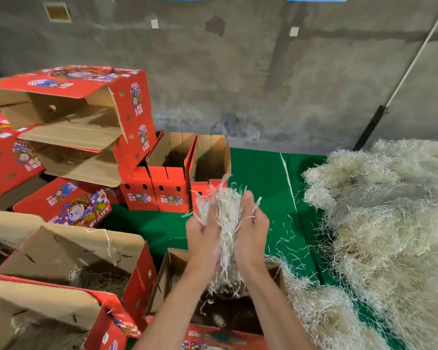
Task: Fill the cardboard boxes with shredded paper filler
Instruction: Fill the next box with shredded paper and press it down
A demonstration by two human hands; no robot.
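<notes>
Filler held above near box.
Left hand point(202, 232) and right hand point(253, 231) clasp a shredded paper clump point(226, 213) between them, over the open cardboard box point(173, 276); filler pile point(390, 223) at right.

Both forearms bare to the frame edge; no sleeves, gloves, watch or rings visible. Left hand point(203, 232) and right hand point(253, 231) uncovered, fingers partly hidden by strands

Your fingertips were buried in the shredded paper point(226, 218), which blurred as it fell. The near box point(220, 334) and the right-hand filler heap point(390, 223) ran off the picture's edge.
</notes>
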